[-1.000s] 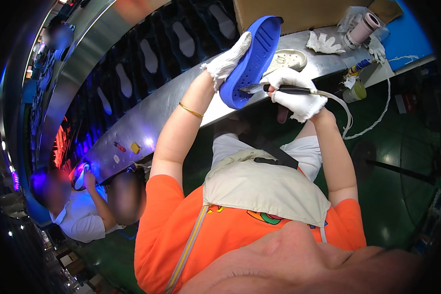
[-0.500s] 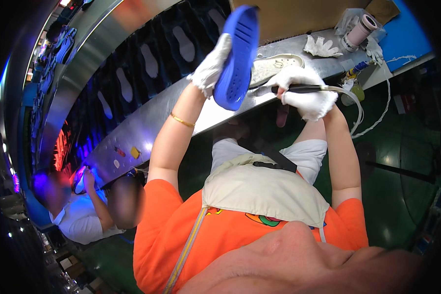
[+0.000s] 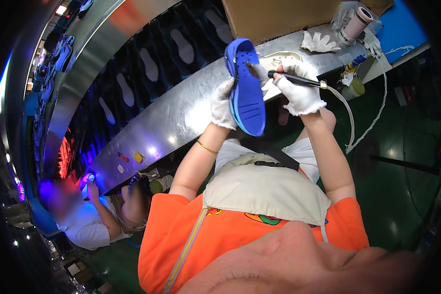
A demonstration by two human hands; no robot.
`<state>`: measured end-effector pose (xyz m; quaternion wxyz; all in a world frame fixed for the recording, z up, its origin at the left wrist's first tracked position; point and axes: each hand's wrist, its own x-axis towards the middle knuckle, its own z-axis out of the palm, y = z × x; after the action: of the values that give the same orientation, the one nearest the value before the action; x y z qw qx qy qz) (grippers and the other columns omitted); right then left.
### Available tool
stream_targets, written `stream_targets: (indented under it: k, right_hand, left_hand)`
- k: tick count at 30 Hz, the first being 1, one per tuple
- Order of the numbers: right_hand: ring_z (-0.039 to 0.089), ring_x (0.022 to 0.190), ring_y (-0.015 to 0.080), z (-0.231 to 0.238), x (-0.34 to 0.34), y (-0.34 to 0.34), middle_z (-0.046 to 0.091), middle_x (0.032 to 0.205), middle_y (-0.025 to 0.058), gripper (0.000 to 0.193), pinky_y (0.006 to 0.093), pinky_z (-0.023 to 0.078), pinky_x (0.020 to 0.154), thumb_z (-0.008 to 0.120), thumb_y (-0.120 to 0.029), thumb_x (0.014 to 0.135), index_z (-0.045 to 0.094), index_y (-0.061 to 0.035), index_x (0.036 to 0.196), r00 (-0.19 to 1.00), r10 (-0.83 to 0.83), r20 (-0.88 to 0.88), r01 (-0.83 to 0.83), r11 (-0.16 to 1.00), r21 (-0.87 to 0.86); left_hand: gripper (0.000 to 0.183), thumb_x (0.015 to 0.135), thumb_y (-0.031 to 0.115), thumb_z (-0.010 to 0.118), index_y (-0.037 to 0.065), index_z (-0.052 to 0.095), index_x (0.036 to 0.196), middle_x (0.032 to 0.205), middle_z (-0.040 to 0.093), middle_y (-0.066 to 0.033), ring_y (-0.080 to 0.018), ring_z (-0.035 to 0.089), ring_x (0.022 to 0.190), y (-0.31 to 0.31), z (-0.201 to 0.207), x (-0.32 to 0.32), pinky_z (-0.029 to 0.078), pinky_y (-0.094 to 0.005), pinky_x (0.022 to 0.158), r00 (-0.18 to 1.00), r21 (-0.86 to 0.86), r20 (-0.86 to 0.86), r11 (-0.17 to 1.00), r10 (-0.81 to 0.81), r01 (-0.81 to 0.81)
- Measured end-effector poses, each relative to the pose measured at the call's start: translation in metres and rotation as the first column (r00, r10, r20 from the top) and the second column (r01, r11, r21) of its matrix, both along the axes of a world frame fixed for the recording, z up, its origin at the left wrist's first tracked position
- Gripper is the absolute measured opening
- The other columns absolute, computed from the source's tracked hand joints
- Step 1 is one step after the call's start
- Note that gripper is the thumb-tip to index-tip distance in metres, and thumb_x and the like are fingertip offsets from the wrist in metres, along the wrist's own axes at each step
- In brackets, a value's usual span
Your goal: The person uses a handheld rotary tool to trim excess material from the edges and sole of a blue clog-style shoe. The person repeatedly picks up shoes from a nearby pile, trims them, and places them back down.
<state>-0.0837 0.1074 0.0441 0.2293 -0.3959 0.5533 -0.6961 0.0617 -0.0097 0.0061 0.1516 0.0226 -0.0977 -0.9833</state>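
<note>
My left hand (image 3: 223, 105), in a white glove with bare fingertips on the other glove only, is closed on the side of a blue shoe sole (image 3: 250, 100) with a raised rim and small holes at its far end. It is held up above the metal bench's near edge. In my gloved right hand (image 3: 300, 94) is a black-handled brush (image 3: 295, 78) with a pale tube running from its back end. The blurred brush head is over the upper part of the blue sole; whether it touches cannot be seen. Behind it, a cream shoe sole (image 3: 280, 57) lies on the bench, partly covered.
Dark conveyor (image 3: 164, 63) carries several grey insoles beyond the metal bench (image 3: 174, 103). A cardboard sheet (image 3: 279, 17) stands at the back. White gloves (image 3: 320, 42) and a pink bottle (image 3: 356, 25) are at the far right. A co-worker (image 3: 90, 220) sits at the left.
My left hand has brought the blue sole down and nearer, turning its inner face into view. My right hand has raised the brush to the sole's upper part.
</note>
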Motion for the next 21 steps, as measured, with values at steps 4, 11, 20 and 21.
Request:
stream_targets:
  k: [4,11,20,21]
  right_hand:
    - [0.061,0.074,0.0099,0.009,0.02,-0.005,0.062,0.081,0.0057,0.016,0.0231,0.049,0.07,0.063,0.004,0.075,0.058,-0.0001,0.089,0.993,-0.005,-0.114,0.007,1.0,0.011]
    - [0.061,0.076,0.0115,0.011,0.025,0.005,0.062,0.084,0.0075,0.017,0.0248,0.05,0.072,0.063,0.002,0.074,0.057,-0.0002,0.09,1.0,-0.01,-0.004,0.01,0.998,0.055]
    - [0.062,0.076,0.0158,0.01,0.037,0.009,0.063,0.08,0.0072,0.013,0.0279,0.049,0.074,0.066,0.001,0.069,0.062,-0.0031,0.081,0.973,0.054,-0.224,-0.049,0.998,0.026]
    - [0.062,0.076,0.0164,0.007,0.038,0.007,0.063,0.08,0.0075,0.013,0.0281,0.049,0.074,0.066,0.001,0.069,0.062,-0.0033,0.081,0.92,0.01,-0.392,-0.019,1.0,-0.018]
  left_hand:
    - [0.068,0.087,0.056,0.047,0.007,0.039,0.132,0.124,0.052,-0.0129,-0.0273,0.054,0.109,0.021,-0.004,-0.016,0.046,-0.0417,0.095,0.988,-0.12,0.127,0.99,0.085,-0.069]
    - [0.071,0.085,0.063,0.041,0.009,0.041,0.13,0.116,0.055,-0.0117,-0.025,0.055,0.103,0.015,-0.002,-0.025,0.047,-0.0394,0.092,0.962,-0.153,0.173,0.971,0.21,-0.184]
    - [0.077,0.082,0.07,0.037,0.01,0.042,0.131,0.118,0.055,-0.0124,-0.0274,0.057,0.1,-0.004,0.002,-0.021,0.048,-0.0421,0.089,0.957,-0.206,0.146,0.954,0.249,-0.217]
    - [0.077,0.082,0.07,0.037,0.01,0.042,0.131,0.118,0.055,-0.0124,-0.0274,0.057,0.1,-0.006,0.001,-0.021,0.048,-0.042,0.088,0.961,-0.209,0.136,0.956,0.24,-0.209]
